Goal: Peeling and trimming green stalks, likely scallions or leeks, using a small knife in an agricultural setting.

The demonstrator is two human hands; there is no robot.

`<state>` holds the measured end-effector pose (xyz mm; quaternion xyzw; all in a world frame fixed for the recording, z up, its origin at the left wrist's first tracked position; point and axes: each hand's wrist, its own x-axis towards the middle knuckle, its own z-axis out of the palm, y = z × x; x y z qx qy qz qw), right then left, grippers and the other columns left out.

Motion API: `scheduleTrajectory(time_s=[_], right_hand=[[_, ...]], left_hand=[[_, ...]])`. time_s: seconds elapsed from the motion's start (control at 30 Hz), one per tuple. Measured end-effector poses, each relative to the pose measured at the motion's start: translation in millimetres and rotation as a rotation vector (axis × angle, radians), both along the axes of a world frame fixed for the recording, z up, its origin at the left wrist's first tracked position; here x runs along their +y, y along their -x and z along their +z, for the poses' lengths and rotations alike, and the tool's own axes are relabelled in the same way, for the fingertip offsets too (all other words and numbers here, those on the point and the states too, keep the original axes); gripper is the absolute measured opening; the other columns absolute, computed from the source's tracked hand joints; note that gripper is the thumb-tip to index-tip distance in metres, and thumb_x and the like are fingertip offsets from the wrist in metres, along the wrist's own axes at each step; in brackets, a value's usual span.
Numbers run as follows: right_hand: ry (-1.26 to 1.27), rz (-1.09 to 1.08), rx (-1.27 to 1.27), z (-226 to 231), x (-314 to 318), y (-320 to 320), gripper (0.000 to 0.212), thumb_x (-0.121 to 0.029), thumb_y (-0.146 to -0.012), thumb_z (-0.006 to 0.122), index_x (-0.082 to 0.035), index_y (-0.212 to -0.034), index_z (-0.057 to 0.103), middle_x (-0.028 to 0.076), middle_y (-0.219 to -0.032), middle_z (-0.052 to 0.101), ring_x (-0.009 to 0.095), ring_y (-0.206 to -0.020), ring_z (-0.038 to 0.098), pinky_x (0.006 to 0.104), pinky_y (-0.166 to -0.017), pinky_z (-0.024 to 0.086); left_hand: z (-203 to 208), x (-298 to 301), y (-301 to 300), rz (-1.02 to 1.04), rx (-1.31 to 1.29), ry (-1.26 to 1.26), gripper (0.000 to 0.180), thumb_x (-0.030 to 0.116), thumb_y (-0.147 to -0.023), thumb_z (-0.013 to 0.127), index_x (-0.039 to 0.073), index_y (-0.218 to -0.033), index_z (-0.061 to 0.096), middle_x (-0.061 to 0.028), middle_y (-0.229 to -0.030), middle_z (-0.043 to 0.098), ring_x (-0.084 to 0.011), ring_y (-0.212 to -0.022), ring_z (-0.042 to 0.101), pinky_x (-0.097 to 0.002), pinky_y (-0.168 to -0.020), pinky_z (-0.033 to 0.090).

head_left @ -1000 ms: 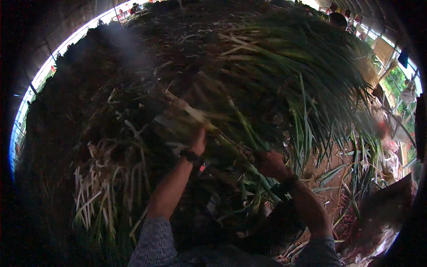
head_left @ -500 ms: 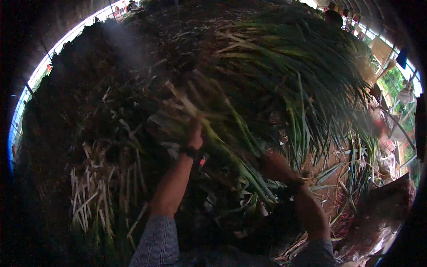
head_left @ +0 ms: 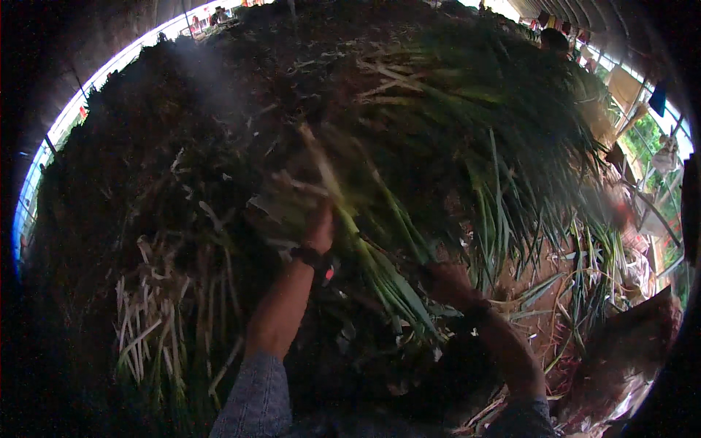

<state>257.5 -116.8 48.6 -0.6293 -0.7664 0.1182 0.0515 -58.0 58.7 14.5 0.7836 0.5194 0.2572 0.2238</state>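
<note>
A brown floor (head_left: 546,267) shows at the right, strewn with loose green leaves (head_left: 542,289) and, nearer, thin reddish strands (head_left: 562,350). Pale dry scraps (head_left: 488,410) lie at its near edge. Farther off, a broad heap of long-leaved green stalks (head_left: 504,102) covers it; shadow hides the surface at the left.

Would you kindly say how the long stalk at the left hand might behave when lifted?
The stalk's pale end juts straight beyond the left hand, so it is probably fairly stiff. Its green leaves are long, narrow and splayed, so they would likely bend and trail.
</note>
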Motion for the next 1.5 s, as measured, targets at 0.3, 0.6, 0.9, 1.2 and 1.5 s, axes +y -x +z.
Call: scheduleTrajectory(time_s=[0.3,0.6,0.9,1.2,1.5], right_hand=[[0.062,0.053,0.176,47.6,-3.7,39.9,0.029,-0.034,-0.088,0.059,-0.009,-0.104,0.065,0.019,-0.082,0.067,0.041,-0.089,0.064,0.053,-0.074,0.051],[-0.06,0.059,0.069,15.4,-16.3,38.7,0.02,-0.026,-0.084,0.06,-0.01,-0.096,0.065,0.019,-0.073,0.065,0.04,-0.066,0.065,0.0521,-0.059,0.051],[-0.108,0.088,0.063,-4.1,-10.0,29.7,0.023,-0.029,-0.084,0.063,-0.006,-0.085,0.064,0.019,-0.07,0.064,0.042,-0.065,0.064,0.0526,-0.059,0.05],[0.023,0.067,0.026,-10.0,14.2,12.4,0.033,-0.035,-0.074,0.068,-0.007,-0.091,0.068,0.019,-0.078,0.067,0.04,-0.074,0.066,0.0514,-0.067,0.052],[0.166,0.094,-0.104,-24.8,15.5,-9.4,0.033,-0.036,-0.076,0.066,-0.012,-0.097,0.072,0.02,-0.079,0.067,0.039,-0.074,0.067,0.0495,-0.065,0.054]], left_hand=[[-56.2,36.5,22.2,-0.011,-1.155,0.678,0.085,0.066,-0.089,0.051,0.021,-0.155,0.022,-0.0032,-0.16,0.018,-0.0237,-0.147,0.014,-0.0494,-0.115,0.018],[-26.4,21.6,23.3,0.19,-0.977,0.76,0.086,0.073,-0.089,0.044,0.031,-0.156,0.012,0.0,-0.162,0.011,-0.0281,-0.148,0.009,-0.062,-0.111,0.013],[-29.2,10.3,29.3,0.039,-0.908,0.701,0.082,0.064,-0.095,0.041,0.028,-0.157,0.002,-0.002,-0.163,0.002,-0.0284,-0.148,0.008,-0.0524,-0.108,0.028],[-25.5,4.6,13.4,-0.069,-0.547,0.521,0.096,0.015,-0.081,0.076,0.009,-0.153,0.013,-0.0072,-0.145,0.036,-0.0232,-0.129,0.039,-0.0381,-0.098,0.044],[9.8,-1.9,0.3,-0.365,-0.281,0.465,0.053,0.007,-0.08,0.07,0.002,-0.13,0.051,-0.0087,-0.118,0.061,-0.0214,-0.106,0.06,-0.0367,-0.089,0.05]])
